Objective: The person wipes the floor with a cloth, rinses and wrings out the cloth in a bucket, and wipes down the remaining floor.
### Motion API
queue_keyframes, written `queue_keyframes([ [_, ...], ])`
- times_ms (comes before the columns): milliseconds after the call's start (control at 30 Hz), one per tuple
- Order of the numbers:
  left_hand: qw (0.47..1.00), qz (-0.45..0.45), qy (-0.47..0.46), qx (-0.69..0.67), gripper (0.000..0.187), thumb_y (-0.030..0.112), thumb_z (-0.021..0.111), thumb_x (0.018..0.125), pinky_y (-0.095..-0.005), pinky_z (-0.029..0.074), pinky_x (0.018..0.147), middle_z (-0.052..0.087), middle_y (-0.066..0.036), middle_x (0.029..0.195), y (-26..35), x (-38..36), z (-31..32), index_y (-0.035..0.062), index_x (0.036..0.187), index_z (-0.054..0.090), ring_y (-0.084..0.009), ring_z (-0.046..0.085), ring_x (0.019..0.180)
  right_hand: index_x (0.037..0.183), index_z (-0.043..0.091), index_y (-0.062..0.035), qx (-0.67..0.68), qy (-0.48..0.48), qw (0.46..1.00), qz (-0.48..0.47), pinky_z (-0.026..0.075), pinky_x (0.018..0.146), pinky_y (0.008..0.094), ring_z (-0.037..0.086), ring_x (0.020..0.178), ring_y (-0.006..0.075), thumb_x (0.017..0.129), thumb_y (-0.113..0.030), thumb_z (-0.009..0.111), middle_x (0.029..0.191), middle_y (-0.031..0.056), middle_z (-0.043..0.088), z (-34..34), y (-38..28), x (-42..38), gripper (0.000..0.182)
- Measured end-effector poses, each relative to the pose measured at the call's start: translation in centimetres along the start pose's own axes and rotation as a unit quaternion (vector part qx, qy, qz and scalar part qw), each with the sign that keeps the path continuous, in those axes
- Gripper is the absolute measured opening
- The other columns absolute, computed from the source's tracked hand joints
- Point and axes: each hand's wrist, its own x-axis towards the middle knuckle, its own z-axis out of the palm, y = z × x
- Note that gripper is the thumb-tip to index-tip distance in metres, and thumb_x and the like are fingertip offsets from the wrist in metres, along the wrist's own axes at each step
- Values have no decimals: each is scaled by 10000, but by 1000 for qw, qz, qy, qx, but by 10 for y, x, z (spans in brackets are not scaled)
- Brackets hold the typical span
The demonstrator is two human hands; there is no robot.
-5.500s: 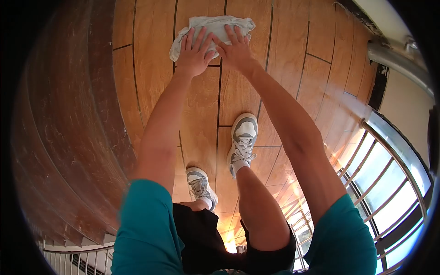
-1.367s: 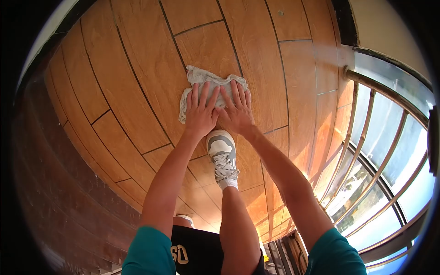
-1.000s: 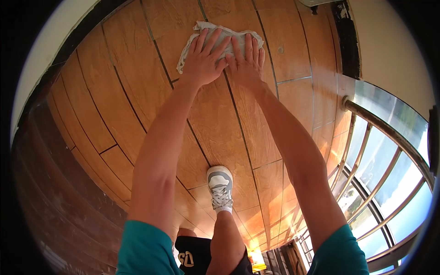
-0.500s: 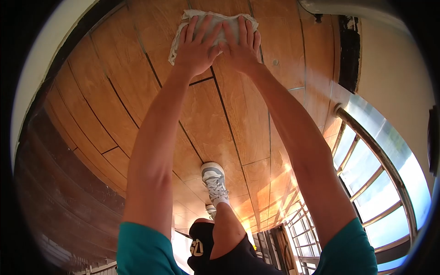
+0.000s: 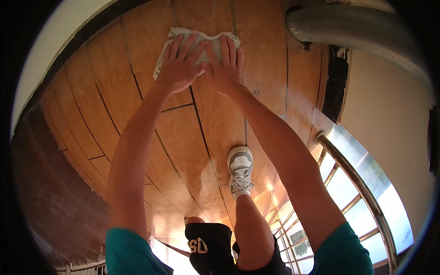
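Note:
A pale cloth lies spread on the brown wood-look floor ahead of me. My left hand rests flat on the cloth's left part, fingers stretched out and open. Beside it, my right hand presses flat on the right part, its fingers also extended. The two thumbs meet or nearly meet at the near edge of the cloth. Neither hand wraps around the fabric, and the palms hide some of it.
A grey-and-white shoe stands on the floor between my arms. A metal railing runs along the right, below a beige wall. A thick metal pipe curves at the upper right. A dark brown surface borders the left.
Both hands and the cloth appear lower and further left in view. My shod foot has come forward to the right, and the pipe shows more.

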Motion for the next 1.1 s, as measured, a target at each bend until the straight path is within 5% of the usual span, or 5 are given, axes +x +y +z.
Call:
queue_keyframes([
  [133, 993, 8, 120, 9, 629, 511, 417, 1064, -540, 142, 1267, 109, -15, 1726, -31, 86, -6, 313, 1636, 243, -334, 77, 1579, 1645, 236, -286, -17, 37, 991, -131, 83, 1252, 572, 68, 1586, 355, 1076, -473, 374, 1722, 158, 86, -43, 55, 72, 614],
  [400, 992, -23, 66, 102, 709, 552, 391, 1041, -564, 30, 1264, 133, -131, 1724, -19, 103, -12, 163, 1626, 304, -386, 61, 1586, 1614, 334, -219, -46, 120, 980, -150, 115, 1249, 569, 126, 1572, 382, 1063, -407, 412, 1706, 175, 164, -34, 69, 101, 588],
  [533, 987, -15, 158, 15, 611, 476, 410, 1067, -570, 106, 1252, 155, -99, 1719, 28, 40, 18, 207, 1611, 341, -385, 87, 1577, 1581, 405, -201, -59, 156, 974, -153, 168, 1240, 579, 185, 1548, 411, 1064, -389, 395, 1678, 207, 224, -15, 62, 26, 550],
  [600, 985, -10, 172, -24, 604, 455, 427, 1080, -573, 156, 1241, 152, -77, 1715, 63, -2, 29, 256, 1632, 285, -389, 95, 1569, 1624, 272, -372, 23, 82, 991, -101, 79, 1262, 553, 103, 1580, 319, 1100, -478, 340, 1720, 109, 111, -4, 57, -38, 539],
  [1100, 990, -68, -3, -120, 576, 340, 509, 1053, -611, 194, 1204, 259, -153, 1661, 238, -186, 67, 173, 1589, 381, -456, 197, 1519, 1599, 374, -323, 47, -54, 996, 45, 128, 1260, 535, 189, 1566, 296, 1085, -425, 378, 1707, 86, 204, 18, 47, -298, 524],
])
